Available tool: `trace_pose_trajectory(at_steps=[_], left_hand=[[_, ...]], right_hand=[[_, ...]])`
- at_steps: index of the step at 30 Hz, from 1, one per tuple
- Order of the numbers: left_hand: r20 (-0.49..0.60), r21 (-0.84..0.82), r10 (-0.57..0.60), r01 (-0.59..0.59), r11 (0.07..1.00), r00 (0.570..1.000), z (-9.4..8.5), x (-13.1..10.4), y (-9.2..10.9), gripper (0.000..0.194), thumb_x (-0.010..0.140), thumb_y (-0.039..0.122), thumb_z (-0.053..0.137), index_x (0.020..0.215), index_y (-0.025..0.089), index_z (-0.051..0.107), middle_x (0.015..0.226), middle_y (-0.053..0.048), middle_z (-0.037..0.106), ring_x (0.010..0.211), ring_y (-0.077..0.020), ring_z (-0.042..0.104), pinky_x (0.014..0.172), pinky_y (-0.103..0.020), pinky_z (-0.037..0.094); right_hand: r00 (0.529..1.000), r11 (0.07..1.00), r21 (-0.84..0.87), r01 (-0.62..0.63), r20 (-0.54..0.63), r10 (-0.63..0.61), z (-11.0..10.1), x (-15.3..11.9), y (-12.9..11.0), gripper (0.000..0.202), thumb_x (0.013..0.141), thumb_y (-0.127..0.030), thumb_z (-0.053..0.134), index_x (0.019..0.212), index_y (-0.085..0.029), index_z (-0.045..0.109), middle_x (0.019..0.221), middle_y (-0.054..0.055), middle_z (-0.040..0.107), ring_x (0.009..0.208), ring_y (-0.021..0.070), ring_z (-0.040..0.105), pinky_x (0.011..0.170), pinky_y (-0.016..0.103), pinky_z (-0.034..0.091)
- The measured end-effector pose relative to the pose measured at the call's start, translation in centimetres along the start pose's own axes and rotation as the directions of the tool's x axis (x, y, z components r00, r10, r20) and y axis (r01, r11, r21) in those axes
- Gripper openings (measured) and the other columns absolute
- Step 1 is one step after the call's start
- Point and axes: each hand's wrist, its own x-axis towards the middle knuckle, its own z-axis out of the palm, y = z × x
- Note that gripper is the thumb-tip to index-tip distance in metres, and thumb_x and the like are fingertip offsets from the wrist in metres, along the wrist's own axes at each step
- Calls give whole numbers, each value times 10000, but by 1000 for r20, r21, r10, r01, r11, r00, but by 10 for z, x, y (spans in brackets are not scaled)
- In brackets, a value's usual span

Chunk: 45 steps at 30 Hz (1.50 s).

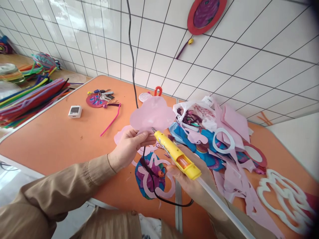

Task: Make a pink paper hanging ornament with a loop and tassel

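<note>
Between the thumb and fingers of my left hand [131, 146] is a pink cloud-shaped cutout [152, 113], held up above the table. My right hand [190, 179] is wrapped round a yellow hot glue gun [174, 152], with a clear glue stick [224, 207] sticking out of its back. The gun's nozzle meets the lower edge of the cutout; whether glue is on it I cannot make out. Under my hands lie a blue and purple patterned piece [139, 176] and a pink cut-out outline [170, 186]. Part of another pink cutout [119, 136] shows behind my left hand.
A black cable [132, 49] hangs by the wall and loops below my hands. Paper scraps [234, 176] and a plastic bag [209, 121] crowd the right side. Keys [107, 96], a white charger [75, 111] and a pink pipe cleaner [112, 121] lie left on the orange table [50, 142].
</note>
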Motion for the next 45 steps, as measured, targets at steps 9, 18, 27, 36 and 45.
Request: trace_pose_trajectory(at_steps=[9,18,27,36,45], left_hand=[[5,-8,-8,8,1000,1000,1,0,-1,420,617,467,1003,818,153,808,866,-122,842,856,-314,827,922,-480,654],[18,29,18,-18,999,1000,1,0,-1,373,648,497,973,805,196,819,869,-79,846,868,-287,823,940,-441,644],[26,32,17,-18,999,1000,3,0,-1,380,673,492,959,857,195,808,909,-73,852,935,-297,822,969,-453,629],[22,54,5,-6,999,1000,2,-1,0,361,683,501,948,834,206,804,939,-79,853,1036,-338,809,999,-464,617],[32,44,11,-12,999,999,5,-2,0,346,677,504,952,819,218,816,935,-68,852,1012,-340,809,1007,-476,616]], right_hand=[[989,990,-43,137,-49,-139,4,2,6,147,1005,-381,657,1117,-286,643,904,20,706,748,216,714,658,318,607],[981,980,-87,180,-60,-185,8,2,14,184,1023,-404,630,1145,-267,650,907,31,711,766,214,747,648,298,628],[986,980,-119,157,-43,-163,5,2,10,148,1031,-419,629,1055,-273,626,834,0,685,667,194,720,553,285,562],[994,988,-116,106,-26,-110,5,-2,9,139,1010,-401,655,1002,-264,637,796,-3,673,676,207,715,587,307,555],[999,994,-109,23,-40,-28,5,-1,2,148,976,-401,677,949,-258,655,747,-13,674,602,192,689,507,294,518]])
